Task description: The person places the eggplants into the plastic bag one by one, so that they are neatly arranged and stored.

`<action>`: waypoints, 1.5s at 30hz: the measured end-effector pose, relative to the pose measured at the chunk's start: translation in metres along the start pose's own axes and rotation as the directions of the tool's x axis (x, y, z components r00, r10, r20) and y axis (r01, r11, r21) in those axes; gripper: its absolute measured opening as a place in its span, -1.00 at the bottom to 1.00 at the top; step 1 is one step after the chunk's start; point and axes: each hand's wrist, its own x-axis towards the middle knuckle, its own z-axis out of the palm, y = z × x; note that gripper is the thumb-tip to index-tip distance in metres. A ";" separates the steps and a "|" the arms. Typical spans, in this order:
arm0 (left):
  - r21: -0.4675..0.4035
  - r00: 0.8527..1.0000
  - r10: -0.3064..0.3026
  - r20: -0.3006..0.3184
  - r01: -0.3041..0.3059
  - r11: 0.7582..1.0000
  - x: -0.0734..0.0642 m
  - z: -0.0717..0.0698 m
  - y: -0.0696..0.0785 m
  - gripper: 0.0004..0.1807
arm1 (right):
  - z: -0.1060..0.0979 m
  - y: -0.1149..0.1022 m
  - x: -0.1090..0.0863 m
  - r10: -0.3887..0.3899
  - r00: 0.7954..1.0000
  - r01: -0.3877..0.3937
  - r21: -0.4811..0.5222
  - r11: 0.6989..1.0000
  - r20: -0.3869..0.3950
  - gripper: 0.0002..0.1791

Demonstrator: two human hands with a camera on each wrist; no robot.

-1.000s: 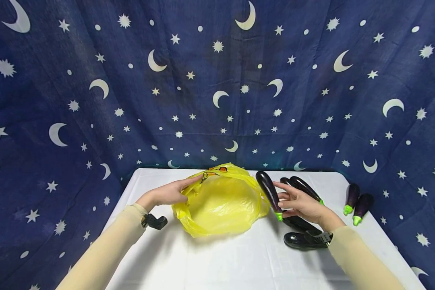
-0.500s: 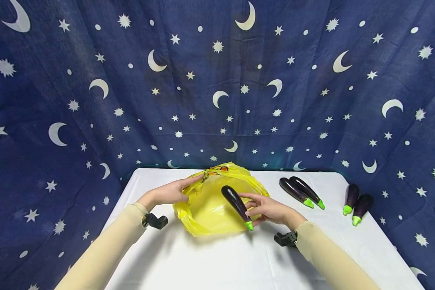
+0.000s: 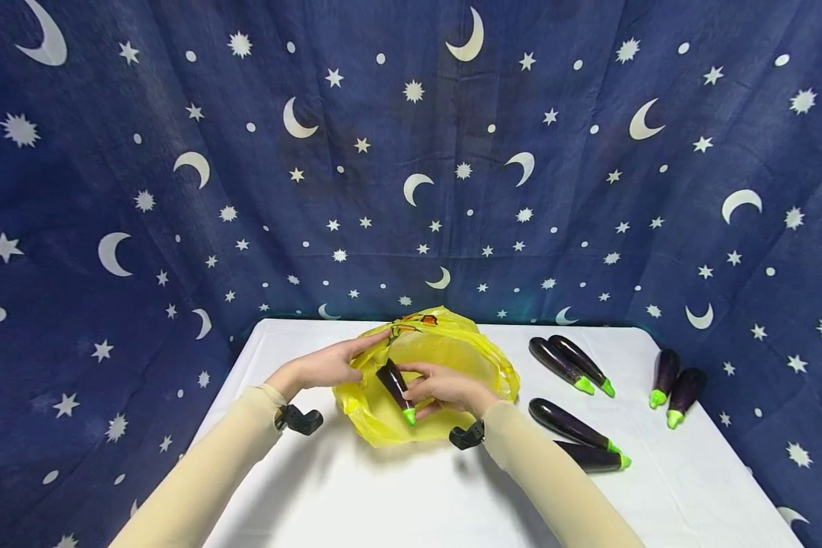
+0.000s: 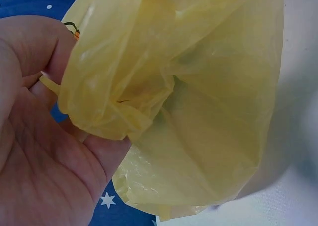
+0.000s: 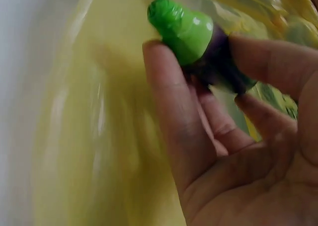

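Observation:
A yellow plastic bag [image 3: 479,350] lies on the table with its wide mouth facing me. My left hand [image 3: 325,365] grips the bag's left rim, its thumb and fingers around the thin film in the left wrist view [image 4: 44,116]. Inside the mouth, my right hand [image 3: 448,387] pinches an eggplant [image 3: 396,387] near its bright green stem end. The right wrist view shows that green cap [image 5: 191,35] between thumb and fingers. The eggplant tilts, stem toward me, its far end overlapping the bag's left inner side.
Right of the bag lie two eggplants [image 3: 562,364] side by side, and two more [image 3: 571,426] nearer me, one partly behind the right sleeve. Another pair [image 3: 666,377] rests near the table's [image 3: 356,502] right edge. A blue star-and-moon cloth [image 3: 411,152] hangs behind.
My right hand has carried the eggplant leftward from beside the bag into its mouth. The nearer eggplants on the right have come into fuller view. My left hand has stayed at the bag's rim.

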 end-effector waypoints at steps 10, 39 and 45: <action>0.013 1.000 -0.002 -0.010 0.002 1.000 -0.001 0.004 0.002 0.03 | 0.036 0.005 0.033 0.031 1.000 -0.031 0.007 1.000 -0.006 -0.18; 0.117 0.999 -0.034 -0.027 0.037 0.993 -0.017 -0.009 0.006 0.00 | 0.062 0.006 0.047 0.030 0.999 -0.032 -0.058 0.998 -0.039 -0.21; 0.117 0.999 -0.031 -0.023 0.034 0.993 -0.017 -0.010 0.004 -0.02 | 0.063 0.007 0.047 0.043 0.997 -0.048 -0.090 0.995 -0.057 -0.23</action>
